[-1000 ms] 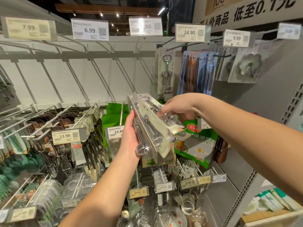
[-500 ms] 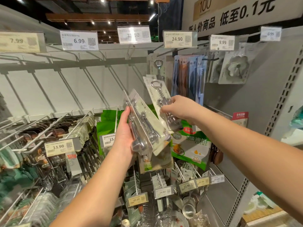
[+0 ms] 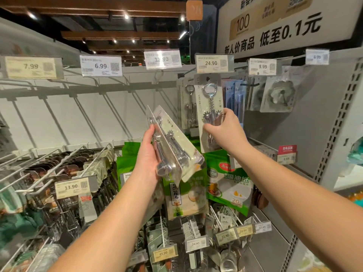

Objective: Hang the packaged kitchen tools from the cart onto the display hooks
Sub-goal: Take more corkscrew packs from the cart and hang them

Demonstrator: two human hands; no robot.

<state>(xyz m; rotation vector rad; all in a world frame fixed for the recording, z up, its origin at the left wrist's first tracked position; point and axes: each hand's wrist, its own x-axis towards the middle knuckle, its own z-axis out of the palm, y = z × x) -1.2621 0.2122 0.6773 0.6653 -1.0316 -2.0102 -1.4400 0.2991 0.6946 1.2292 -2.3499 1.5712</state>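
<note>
1. Fingers (image 3: 211, 128) of the right hand (image 3: 225, 132) pinch one corkscrew pack (image 3: 209, 99), raised under the 24.90 tag (image 3: 213, 63).
2. Left hand (image 3: 147, 154) grips the spare packs (image 3: 174, 148) (waiting stock).
3. Next, I judge: thread its hole onto the hook.

- The right hand (image 3: 225, 132) has lifted one corkscrew pack (image 3: 211, 114) off the stack and raised it upright, up to the 24.90 tag (image 3: 214, 63).
- The left hand (image 3: 148, 154) now grips a thinner stack (image 3: 172, 148), apart from the right hand.
</note>
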